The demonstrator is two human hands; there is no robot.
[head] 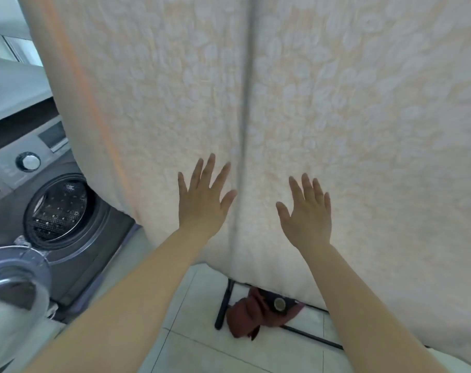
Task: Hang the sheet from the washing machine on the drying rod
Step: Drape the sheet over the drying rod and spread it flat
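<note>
Both forearms are seen closest to the camera, stretched forward toward the sheet [336, 103]. Left hand [204, 197] and right hand [307, 211] are both held wide, with fingers straight and spread, and nothing is gripped by either. They are placed flat against the cloth or just before it; real contact cannot be told. The sheet is already hung and falls down like a curtain, filling most of the view, and a dark upright pole [245, 103] is seen as a shadow through it between the two hands. The top rod itself is not shown. At the left, the washing machine [40, 168] is seen with its drum empty and its door [16, 275] swung open. Under the lower edge of the sheet, a dark red cloth [245, 319] lies on the tiled floor [191, 354] beside the black stand foot [223, 305].

The task is judged to be nearly finished. If the cloth is pushed too hard, the stand could be tipped, or the sheet could be pulled off on one side.
</note>
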